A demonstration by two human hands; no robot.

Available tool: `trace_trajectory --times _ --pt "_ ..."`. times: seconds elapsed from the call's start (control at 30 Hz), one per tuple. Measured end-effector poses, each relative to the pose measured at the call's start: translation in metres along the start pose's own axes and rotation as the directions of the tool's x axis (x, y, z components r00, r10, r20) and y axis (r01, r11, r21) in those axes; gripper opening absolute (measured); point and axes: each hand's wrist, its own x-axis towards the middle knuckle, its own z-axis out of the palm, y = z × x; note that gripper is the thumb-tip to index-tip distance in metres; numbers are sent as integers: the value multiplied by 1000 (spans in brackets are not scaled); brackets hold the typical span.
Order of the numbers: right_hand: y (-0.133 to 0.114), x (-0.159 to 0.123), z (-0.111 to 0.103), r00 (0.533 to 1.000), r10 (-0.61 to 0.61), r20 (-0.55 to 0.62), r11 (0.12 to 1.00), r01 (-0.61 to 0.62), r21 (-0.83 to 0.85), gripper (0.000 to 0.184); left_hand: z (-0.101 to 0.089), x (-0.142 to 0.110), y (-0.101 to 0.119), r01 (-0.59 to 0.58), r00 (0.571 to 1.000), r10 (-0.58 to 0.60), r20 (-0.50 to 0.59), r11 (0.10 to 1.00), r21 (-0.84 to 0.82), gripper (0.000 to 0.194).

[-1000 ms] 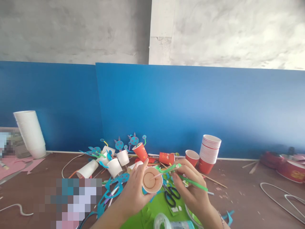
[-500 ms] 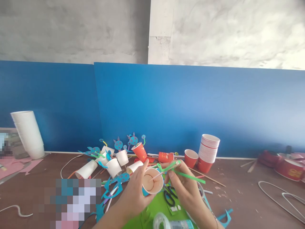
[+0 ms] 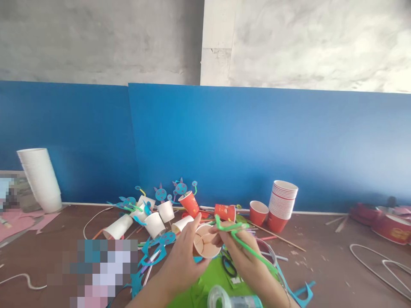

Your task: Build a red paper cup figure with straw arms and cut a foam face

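My left hand [image 3: 184, 259] is wrapped around a paper cup [image 3: 208, 253], its open mouth tilted up toward me. A thin stick crosses the inside of the cup. My right hand [image 3: 239, 250] is closed, with green drinking straws [image 3: 248, 248] sticking out of it, bent at their ends. Its fingertips reach the right side of the cup's mouth, and what exactly they pinch there is hidden. Below the hands lie green paper [image 3: 208, 282], black-handled scissors [image 3: 229, 266] and a clear tape roll [image 3: 218, 297].
White cups [image 3: 154, 224] with blue paper animal faces [image 3: 161, 194] lie on the left of the brown table. Red cups [image 3: 258, 211] and a tall red cup stack [image 3: 282, 205] stand at the right. A white cup stack [image 3: 40, 179] leans far left. A blue panel [image 3: 257, 141] rises behind.
My right hand has moved left, its fingertips coming to the cup's mouth. The green straws have swung downward along the hand. My left hand keeps hold of the cup.
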Motion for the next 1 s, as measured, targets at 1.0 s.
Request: trace_trajectory --times 1.0 --pt "38 20 -7 900 406 -158 865 -323 383 41 -12 8 2 198 951 -227 208 968 155 89"
